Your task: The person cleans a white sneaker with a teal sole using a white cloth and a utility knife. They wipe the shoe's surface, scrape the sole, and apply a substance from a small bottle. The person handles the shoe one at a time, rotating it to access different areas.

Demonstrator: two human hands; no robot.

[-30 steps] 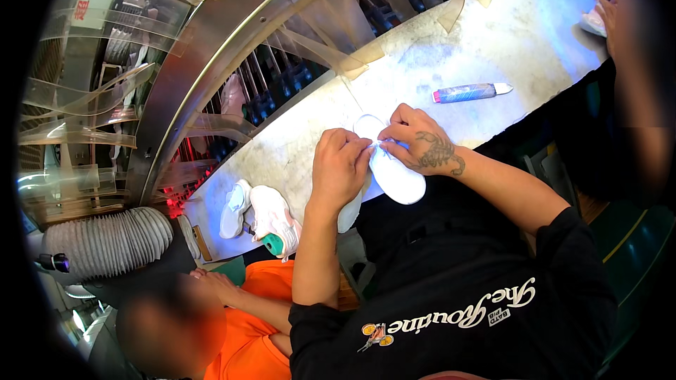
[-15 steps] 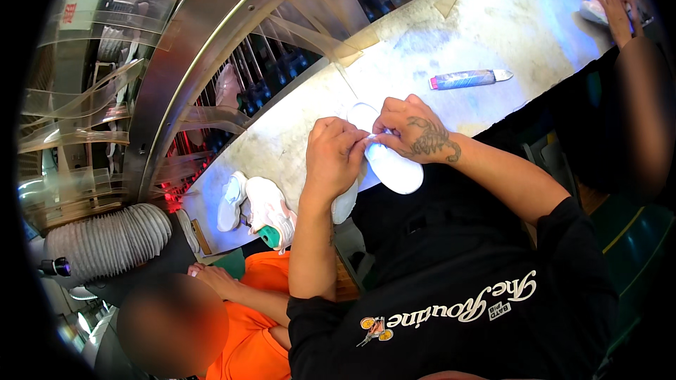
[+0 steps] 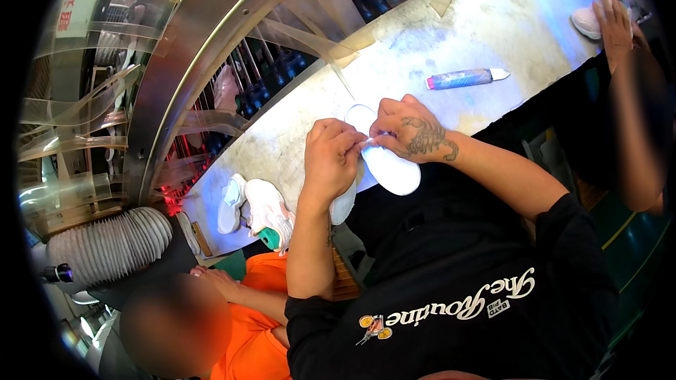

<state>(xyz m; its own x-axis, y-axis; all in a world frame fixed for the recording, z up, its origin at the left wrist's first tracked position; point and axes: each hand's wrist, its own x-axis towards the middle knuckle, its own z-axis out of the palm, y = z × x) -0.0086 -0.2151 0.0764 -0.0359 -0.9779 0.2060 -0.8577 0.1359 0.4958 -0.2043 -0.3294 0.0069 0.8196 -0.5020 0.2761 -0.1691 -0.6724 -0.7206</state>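
My left hand (image 3: 329, 162) and my right hand (image 3: 412, 130) meet over the table with fingertips pinched almost together. Between them shows a small white bit (image 3: 365, 143), too small to name. Just below the fingers lies a smooth white shoe sole (image 3: 394, 172), its rounded end toward me; the hands partly cover it. A second white sole-like piece (image 3: 343, 204) shows beside my left wrist, mostly hidden. Farther right on the table is a slim blue-wrapped tool (image 3: 461, 79) with a pink end and a pale pointed tip.
A white shoe with green inside (image 3: 270, 214) and another pale shoe (image 3: 231, 204) stand at the table's left. Clear strips (image 3: 310, 35) hang from a metal machine frame behind. A person in orange (image 3: 257, 317) sits at left; another person's hand (image 3: 614, 28) is at far right by a white shoe (image 3: 586, 22).
My hands stay nearly in place, pinching over the sole. At far right the other person's hand has shifted, and a white shoe there now shows more plainly on the table.
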